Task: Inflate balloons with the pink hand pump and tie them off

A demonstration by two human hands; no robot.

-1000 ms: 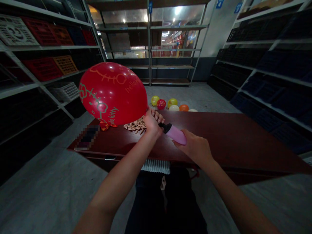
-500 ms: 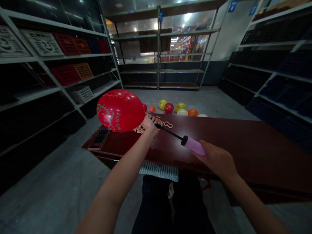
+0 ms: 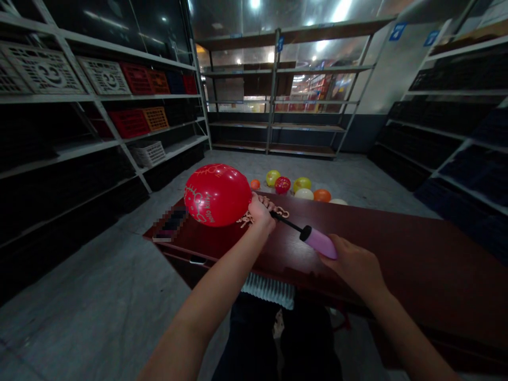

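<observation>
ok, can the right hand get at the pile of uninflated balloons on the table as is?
Probably not: the right hand grips the pump, and the left hand sits in front of the pile.

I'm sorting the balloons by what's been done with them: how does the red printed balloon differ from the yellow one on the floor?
The red balloon is held over the table by the left hand, on a pump; the yellow balloon lies loose on the floor. The red balloon looks far bigger and bears a pale cartoon print; the yellow balloon looks small, its print unclear. Both are inflated.
</observation>
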